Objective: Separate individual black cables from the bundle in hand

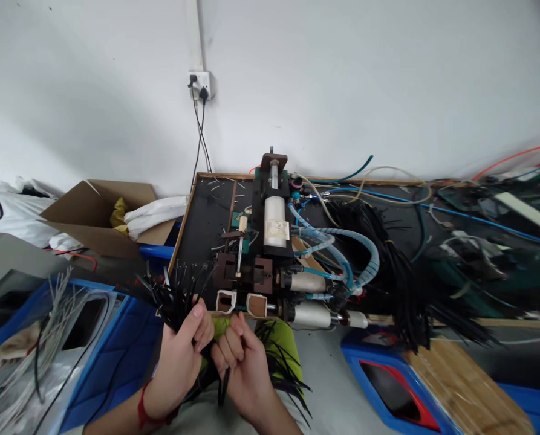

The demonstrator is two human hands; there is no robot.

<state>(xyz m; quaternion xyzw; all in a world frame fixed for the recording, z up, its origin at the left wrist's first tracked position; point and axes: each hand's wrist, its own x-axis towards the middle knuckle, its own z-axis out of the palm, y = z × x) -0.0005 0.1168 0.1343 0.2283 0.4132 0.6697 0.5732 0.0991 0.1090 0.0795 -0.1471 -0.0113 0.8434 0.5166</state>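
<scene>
My left hand [183, 353] is closed around a bundle of thin black wires [172, 296] whose ends fan up and to the left. My right hand [242, 362] is closed right beside it, pinching a black wire that hangs down between the hands. Both hands sit over my lap, just in front of a small pneumatic machine [270, 248] with a white cylinder, blue hoses and two open slots at its front edge. More loose black wires lie on a green cloth [283, 344] on my lap.
The machine stands on a black-topped bench [206, 217]. A large heap of black wires [387, 260] lies to its right. Blue bins stand left [129, 338] and right [364, 356], the left one holding pale wires. A cardboard box [92, 214] sits at the left; a wall socket [201, 84] is above.
</scene>
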